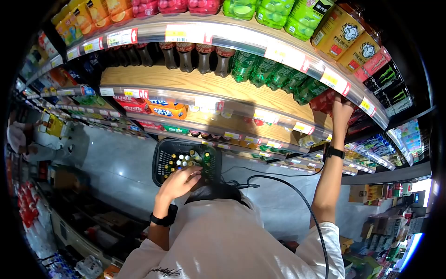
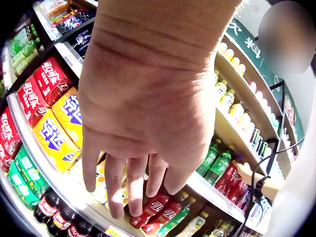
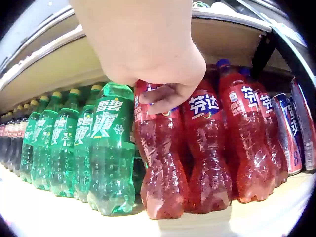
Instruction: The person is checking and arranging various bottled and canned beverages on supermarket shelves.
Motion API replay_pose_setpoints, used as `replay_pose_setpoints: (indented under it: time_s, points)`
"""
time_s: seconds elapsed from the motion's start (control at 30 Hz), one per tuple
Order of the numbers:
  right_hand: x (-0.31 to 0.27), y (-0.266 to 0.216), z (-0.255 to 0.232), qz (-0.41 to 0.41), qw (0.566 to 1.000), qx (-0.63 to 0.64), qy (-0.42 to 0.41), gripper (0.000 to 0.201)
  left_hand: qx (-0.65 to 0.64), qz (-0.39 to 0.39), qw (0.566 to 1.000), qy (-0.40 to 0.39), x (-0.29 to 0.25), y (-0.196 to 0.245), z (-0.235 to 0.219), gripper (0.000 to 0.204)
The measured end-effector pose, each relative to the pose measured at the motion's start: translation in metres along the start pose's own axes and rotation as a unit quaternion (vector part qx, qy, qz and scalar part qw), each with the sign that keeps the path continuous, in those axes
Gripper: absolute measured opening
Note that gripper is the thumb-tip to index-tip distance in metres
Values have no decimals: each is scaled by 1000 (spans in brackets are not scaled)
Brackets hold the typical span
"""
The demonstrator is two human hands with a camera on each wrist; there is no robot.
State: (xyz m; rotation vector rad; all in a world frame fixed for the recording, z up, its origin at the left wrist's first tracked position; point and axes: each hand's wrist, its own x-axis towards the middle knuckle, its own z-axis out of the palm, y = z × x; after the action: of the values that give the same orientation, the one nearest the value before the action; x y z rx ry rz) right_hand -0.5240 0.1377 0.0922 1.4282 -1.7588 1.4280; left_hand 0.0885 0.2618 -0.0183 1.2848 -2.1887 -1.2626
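I see a person in a white shirt (image 1: 223, 237) reaching up to a shop shelf (image 1: 162, 79) full of drinks. The right hand (image 3: 158, 69) is curled around the top of a red bottle (image 3: 163, 173), pinching it with bent fingers, and the hand hides the bottle's cap. That red bottle stands at the front of the shelf, and its bottom looks like it is on the wood. On one side of it, just next to it, is a big green bottle (image 3: 112, 163), the end one in a line of green ones. On its other side are more red bottles (image 3: 207, 158), and past them some tall cans (image 3: 291, 138). Dark cola bottles (image 1: 186, 60) stand farther along the same shelf. The left hand (image 1: 180, 180) is down low with its fingers loose and a bit apart. From above it covers part of a black basket (image 1: 214, 160) on the gray floor (image 1: 260, 200), but I can't tell if it touches anything there. Lots of bottles (image 1: 183, 160) with yellow, white and green tops are in the basket.
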Motion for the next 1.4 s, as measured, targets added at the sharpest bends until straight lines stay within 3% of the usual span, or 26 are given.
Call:
replay_pose_setpoints:
  time_s: [0.1, 0.13, 0.17, 0.27, 0.4, 0.43, 0.5, 0.57, 0.63, 0.67, 0.77, 0.8, 0.87, 0.9, 0.97, 1.0, 1.1, 1.17, 1.2, 1.23, 1.3, 1.33, 1.4]
  points:
    - [-9, -27, -31, 61, 995, -38, -65, 52, -30, 14, 999, 3, -3, 5, -3, 34]
    - [-15, -34, -35, -26, 995, -93, 0, 53, -35, 21, 999, 0, -3, 5, -3, 31]
    - [-21, -40, -41, -28, 995, -92, 0, 53, -36, 22, 999, 2, -4, 5, -2, 31]
    - [-36, -55, -61, 140, 985, 46, -92, 54, -56, 27, 998, -2, 0, 2, 1, 30]
    - [-65, -75, -71, 170, 970, 159, -71, 48, -93, 70, 993, -2, 9, 8, 4, 32]
    - [-72, -76, -68, 150, 971, 179, -54, 47, -111, 81, 990, -6, 12, 11, 4, 34]
    - [-77, -84, -79, 5, 999, 2, -53, 48, -84, 115, 990, -3, 18, 22, 0, 35]
    - [-75, -125, -95, 19, 997, -9, -77, 49, -81, 129, 988, 8, 25, 33, -3, 36]
    - [-78, -144, -105, 33, 994, 65, -86, 47, -75, 114, 991, 12, 32, 50, -7, 41]
    - [-78, -171, -110, 97, 984, 130, -79, 46, -80, 130, 988, 18, 38, 58, -8, 48]
    - [-81, -211, -120, 131, 952, 253, -109, 45, -111, 209, 970, 50, 62, 78, 0, 78]
    - [-88, -211, -121, 206, 915, 318, -134, 43, -124, 224, 965, 49, 67, 89, 0, 85]
    - [-98, -230, -119, 249, 868, 381, -199, 35, -136, 237, 961, 36, 74, 115, -3, 98]
    - [-103, -236, -117, 284, 829, 419, -237, 32, -132, 236, 962, 33, 75, 121, 0, 98]
    - [-117, -247, -105, 330, 809, 416, -252, 28, -200, 230, 952, -19, 78, 131, 5, 96]
    - [-117, -265, -101, 344, 799, 416, -266, 28, -205, 175, 961, -57, 73, 139, 3, 85]
    - [-118, -275, -102, 354, 779, 415, -309, 30, -219, 232, 947, -43, 69, 138, 11, 73]
    - [-126, -267, -98, 339, 748, 457, -340, 33, -204, 206, 955, -56, 62, 138, 9, 61]
    - [-128, -254, -101, 364, 696, 464, -408, 52, -223, 208, 951, -54, 62, 132, 13, 59]
    - [-134, -260, -101, 360, 699, 467, -405, 52, -243, 212, 945, -51, 61, 133, 13, 57]
    - [-149, -275, -100, 310, 737, 478, -363, 81, -245, 211, 944, -58, 56, 134, 11, 56]
    - [-155, -269, -99, 338, 727, 458, -383, 102, -229, 196, 950, -82, 55, 133, 11, 60]
    - [-160, -267, -99, 335, 728, 463, -380, 100, -203, 173, 958, -103, 53, 136, 8, 65]
